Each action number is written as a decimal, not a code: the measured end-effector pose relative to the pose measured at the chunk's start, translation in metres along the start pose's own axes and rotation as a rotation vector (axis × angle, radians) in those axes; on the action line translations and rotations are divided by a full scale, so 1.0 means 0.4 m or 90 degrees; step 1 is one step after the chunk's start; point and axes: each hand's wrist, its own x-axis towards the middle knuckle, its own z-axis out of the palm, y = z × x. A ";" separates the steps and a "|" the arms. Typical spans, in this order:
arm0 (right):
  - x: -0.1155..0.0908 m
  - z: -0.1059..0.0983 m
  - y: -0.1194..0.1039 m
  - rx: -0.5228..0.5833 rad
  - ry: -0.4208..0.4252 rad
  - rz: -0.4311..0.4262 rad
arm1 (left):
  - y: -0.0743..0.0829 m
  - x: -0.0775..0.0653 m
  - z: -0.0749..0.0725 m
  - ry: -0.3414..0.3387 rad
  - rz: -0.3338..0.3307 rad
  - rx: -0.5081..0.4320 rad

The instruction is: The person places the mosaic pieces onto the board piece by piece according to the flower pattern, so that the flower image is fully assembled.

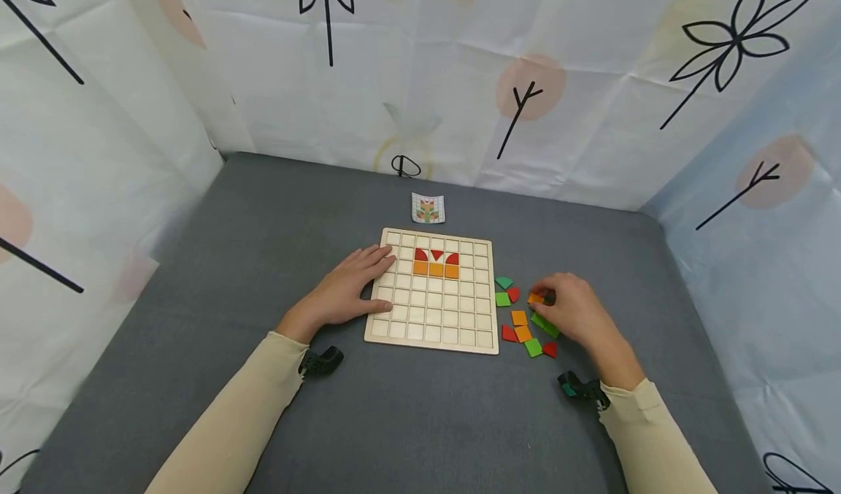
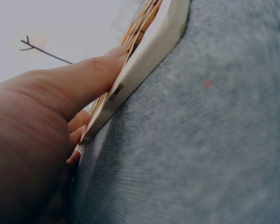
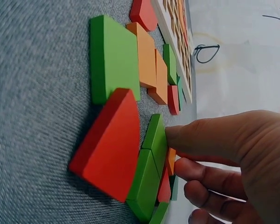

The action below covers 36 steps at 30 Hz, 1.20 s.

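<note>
A grey tabletop (image 1: 420,421) reaches back to a creased white back cloth (image 1: 420,78). At its upper right slants a large black-outlined leafy stem (image 1: 736,39); left of that, a black twig (image 1: 518,110) overlaps a peach disc (image 1: 550,89). Low on the back cloth runs a faint yellow arc (image 1: 380,150). The left cloth (image 1: 85,151) and bluish right cloth (image 1: 755,297) carry similar prints in black and peach.

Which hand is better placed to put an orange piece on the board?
Probably the right hand: it appears to pinch an orange piece among the loose pieces; the left hand rests on the left edge of the board.
</note>
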 end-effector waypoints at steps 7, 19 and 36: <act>0.002 -0.001 0.002 0.005 0.000 -0.003 | -0.001 0.000 0.001 0.002 -0.002 0.000; 0.005 0.007 0.010 -0.006 -0.010 -0.028 | 0.005 0.000 -0.004 -0.001 -0.002 -0.002; 0.001 -0.029 -0.003 0.007 0.025 -0.030 | 0.004 -0.001 -0.003 0.001 -0.002 -0.005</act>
